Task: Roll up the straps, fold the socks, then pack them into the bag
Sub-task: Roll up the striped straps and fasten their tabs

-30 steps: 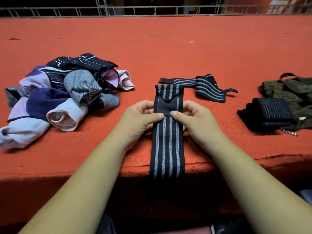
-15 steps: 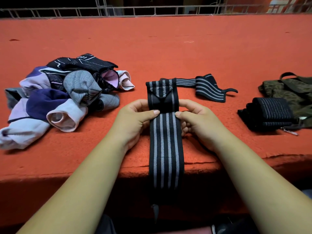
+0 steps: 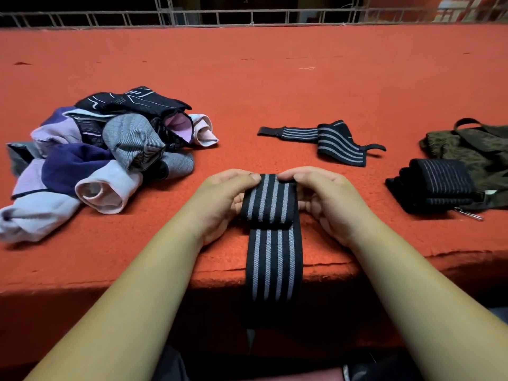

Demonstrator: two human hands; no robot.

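Both hands gripped a striped strap (image 3: 270, 202) at its rolled end, the left hand (image 3: 220, 199) and right hand (image 3: 327, 199) on either side, its loose tail hanging over the red table (image 3: 247, 78) edge.

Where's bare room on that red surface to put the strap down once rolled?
The widest bare stretch of red surface runs behind everything, up to the railing. A gap also lies between the sock pile and the loose strap, and another between the right hand and the rolled strap. Crowded at right, where that roll lies against the bag.
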